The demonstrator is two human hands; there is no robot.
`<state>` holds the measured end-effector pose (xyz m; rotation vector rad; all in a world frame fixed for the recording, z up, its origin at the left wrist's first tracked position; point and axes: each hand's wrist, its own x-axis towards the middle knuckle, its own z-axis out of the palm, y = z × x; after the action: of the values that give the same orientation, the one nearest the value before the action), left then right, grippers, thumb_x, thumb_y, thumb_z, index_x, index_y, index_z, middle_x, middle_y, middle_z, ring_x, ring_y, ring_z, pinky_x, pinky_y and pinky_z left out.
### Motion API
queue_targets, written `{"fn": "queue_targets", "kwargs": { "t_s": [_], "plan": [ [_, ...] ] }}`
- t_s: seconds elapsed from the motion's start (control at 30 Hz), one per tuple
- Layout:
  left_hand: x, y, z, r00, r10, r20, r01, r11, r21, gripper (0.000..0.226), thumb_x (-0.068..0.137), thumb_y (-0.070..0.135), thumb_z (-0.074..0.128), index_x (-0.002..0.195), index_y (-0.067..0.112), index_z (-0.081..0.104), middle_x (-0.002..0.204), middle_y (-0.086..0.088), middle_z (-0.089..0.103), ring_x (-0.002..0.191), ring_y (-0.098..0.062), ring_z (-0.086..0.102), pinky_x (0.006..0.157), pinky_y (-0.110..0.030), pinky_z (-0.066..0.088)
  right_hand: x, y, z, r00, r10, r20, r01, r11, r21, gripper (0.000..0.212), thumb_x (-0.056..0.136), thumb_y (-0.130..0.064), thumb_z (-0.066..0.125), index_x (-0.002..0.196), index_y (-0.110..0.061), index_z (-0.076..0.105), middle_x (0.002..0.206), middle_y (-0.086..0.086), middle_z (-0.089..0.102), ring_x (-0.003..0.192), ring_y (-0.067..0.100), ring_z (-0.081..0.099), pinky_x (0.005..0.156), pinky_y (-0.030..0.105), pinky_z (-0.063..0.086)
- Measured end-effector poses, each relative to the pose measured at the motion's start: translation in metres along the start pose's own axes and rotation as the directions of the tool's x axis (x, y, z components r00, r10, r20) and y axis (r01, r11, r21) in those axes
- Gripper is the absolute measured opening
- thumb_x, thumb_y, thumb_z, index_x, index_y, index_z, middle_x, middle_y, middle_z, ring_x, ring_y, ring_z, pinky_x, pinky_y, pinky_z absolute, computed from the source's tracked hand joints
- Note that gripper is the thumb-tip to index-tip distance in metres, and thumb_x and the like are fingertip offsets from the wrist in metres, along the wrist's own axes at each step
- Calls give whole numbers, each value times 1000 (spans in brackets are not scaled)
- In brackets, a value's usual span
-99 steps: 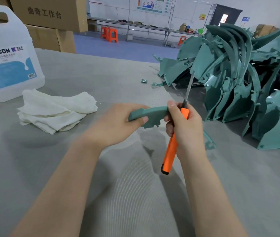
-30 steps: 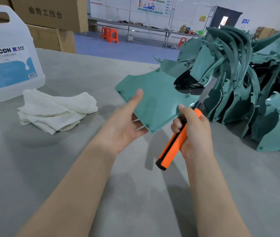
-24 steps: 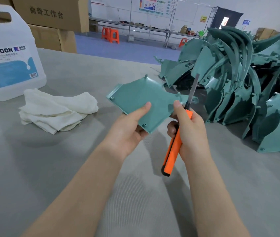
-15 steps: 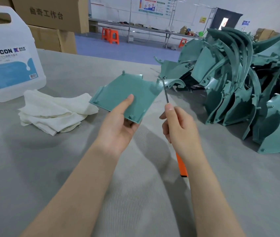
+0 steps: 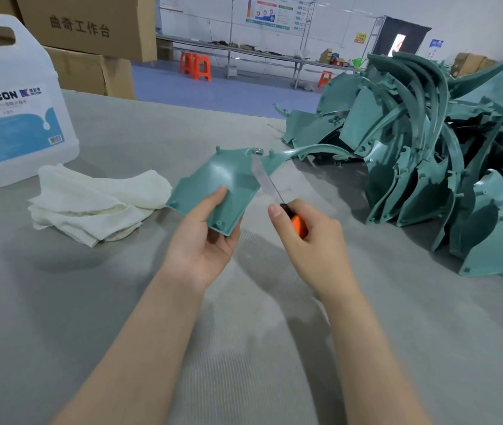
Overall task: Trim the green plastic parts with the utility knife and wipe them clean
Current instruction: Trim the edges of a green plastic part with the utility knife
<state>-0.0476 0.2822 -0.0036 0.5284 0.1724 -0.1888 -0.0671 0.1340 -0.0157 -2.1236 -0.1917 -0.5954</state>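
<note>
Holding the part (image 5: 228, 176) up over the table (image 5: 244, 348), my left hand (image 5: 204, 240) pinches its near corner, thumb on the inner face and fingers curled beneath. My right hand (image 5: 308, 237) is wrapped round the orange handle of the knife (image 5: 298, 225), thumb forward, with the blade (image 5: 263, 174) run out and lying across the part's right edge; whether it touches or sits just above I cannot tell. I judge the part light and thin, a stiff moulded shell that will flex along its long curved tail and is smooth enough to slip. So the grip belongs on the broad panel close to the cut but clear of the blade's path, not on the tail or the small pegs. By count: one part in hand, one knife, one jug (image 5: 13, 118) at far left, one heap of cloth (image 5: 96, 200) just beside it, perhaps several rags folded together. The pile (image 5: 428, 167) of green parts at right is too tangled to count; many, I'd guess.
</note>
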Motion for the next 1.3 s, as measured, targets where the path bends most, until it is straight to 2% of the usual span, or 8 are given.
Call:
{"fn": "queue_targets", "kwargs": {
  "t_s": [0.1, 0.3, 0.6, 0.8, 0.93, 1.03, 1.1, 1.3],
  "plan": [
    [0, -1, -4, 998, -64, 23, 65, 996, -60, 16, 77, 9, 69, 92, 11, 66, 85, -2, 70, 68, -12, 66, 47, -16, 51, 0, 2, 3, 1000, -22, -4, 22, 1000, -15, 44, 88, -56, 50, 72, -16, 56, 51, -7, 37, 48, 9, 35, 47, 18, 29],
    [2, -3, -9, 987, -147, 61, 152, 985, -86, 31, 69, 10, 69, 99, 12, 66, 81, -2, 71, 63, -12, 68, 43, -15, 49, 1, 5, 5, 1000, -12, -20, 11, 998, -63, 34, 89, -56, 52, 71, -28, 53, 51, -11, 44, 48, 8, 38, 50, 21, 30],
    [6, -1, -13, 980, -192, 59, 195, 980, -40, 40, 67, 12, 69, 106, 14, 63, 85, 0, 68, 59, -10, 67, 41, -13, 48, 4, 10, 0, 992, 37, -124, -45, 997, -65, 38, 92, -53, 51, 71, -21, 53, 53, -14, 46, 51, 9, 40, 50, 22, 30],
    [7, 0, -14, 977, -209, 40, 210, 978, -20, 39, 65, 12, 68, 103, 15, 62, 81, 0, 67, 55, -10, 65, 39, -13, 47, 10, 18, -12, 957, 115, -265, -141, 987, -80, 45, 95, -51, 49, 61, -23, 42, 48, -9, 39, 50, 5, 40, 48, 16, 30],
    [8, 0, -14, 975, -221, 38, 222, 974, -40, 44, 65, 11, 68, 109, 16, 62, 85, 0, 67, 56, -10, 66, 40, -12, 47, 11, 21, -17, 935, 157, -319, -187, 980, -66, 44, 96, -51, 47, 65, -20, 48, 54, -7, 38, 52, 9, 37, 51, 25, 29],
    [7, 0, -14, 975, -219, 37, 220, 974, -57, 44, 66, 10, 68, 110, 15, 63, 87, -1, 68, 57, -10, 66, 40, -13, 48, 8, 13, -10, 970, 80, -231, -82, 997, -3, 42, 94, -53, 48, 70, -19, 57, 52, -8, 41, 49, 7, 37, 47, 20, 31],
    [7, 1, -14, 976, -212, 41, 215, 973, -81, 39, 66, 10, 68, 105, 13, 64, 87, -2, 69, 59, -11, 67, 41, -13, 48, 4, 6, -3, 988, 19, -155, -15, 999, 29, 49, 89, -60, 47, 72, -15, 59, 49, -9, 37, 47, 6, 35, 46, 18, 30],
    [6, 1, -13, 987, -155, 41, 159, 978, -134, 28, 71, 8, 68, 98, 10, 64, 81, -4, 71, 62, -13, 68, 41, -15, 48, -1, -1, 4, 997, -70, 18, 70, 998, -5, 52, 89, -55, 55, 60, -14, 45, 47, -9, 32, 45, 8, 30, 45, 16, 26]
  ]
}}
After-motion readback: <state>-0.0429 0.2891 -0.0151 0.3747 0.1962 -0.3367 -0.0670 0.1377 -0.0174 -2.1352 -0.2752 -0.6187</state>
